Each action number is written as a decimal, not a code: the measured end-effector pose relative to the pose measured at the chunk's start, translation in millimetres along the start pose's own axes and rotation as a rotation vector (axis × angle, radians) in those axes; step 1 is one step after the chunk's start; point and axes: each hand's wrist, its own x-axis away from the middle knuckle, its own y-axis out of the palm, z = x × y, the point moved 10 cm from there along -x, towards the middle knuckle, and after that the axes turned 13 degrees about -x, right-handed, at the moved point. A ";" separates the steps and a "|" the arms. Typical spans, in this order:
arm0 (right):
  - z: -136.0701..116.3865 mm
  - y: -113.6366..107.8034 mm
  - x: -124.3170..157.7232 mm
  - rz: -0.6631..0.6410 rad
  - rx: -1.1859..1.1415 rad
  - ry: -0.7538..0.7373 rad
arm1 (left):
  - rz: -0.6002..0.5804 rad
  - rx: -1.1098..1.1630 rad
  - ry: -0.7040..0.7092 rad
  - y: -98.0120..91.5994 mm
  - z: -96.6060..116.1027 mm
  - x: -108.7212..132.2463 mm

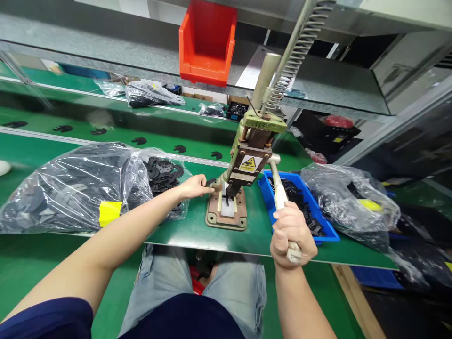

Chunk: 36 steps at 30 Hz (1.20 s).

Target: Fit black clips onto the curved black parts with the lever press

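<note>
A green hand press [247, 160] with a brown base and a yellow warning label stands on the bench in front of me. My right hand [292, 233] is wrapped round its whitish lever handle [280, 195], which points down toward me. At the left of the press base, my left hand [194, 186] is closed in a pinch on a small black plastic piece [211, 181]. Its full shape is partly hidden by the fingers. Under the ram, a dark part [227, 199] sits against the pale plate [228, 207] of the base.
Left of the press lies a clear bag of black curved parts [165, 172]. A blue tray [330, 230] of small black parts stands on the right, beside another plastic bag [349, 202]. Several curved pieces lie spaced along the green strip [158, 134] behind. An orange bin [206, 70] sits on the shelf overhead.
</note>
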 end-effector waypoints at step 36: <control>0.4 0.9 0.8 0.045 -0.036 0.010 | -0.375 0.318 -0.319 70.1 7.6 5.7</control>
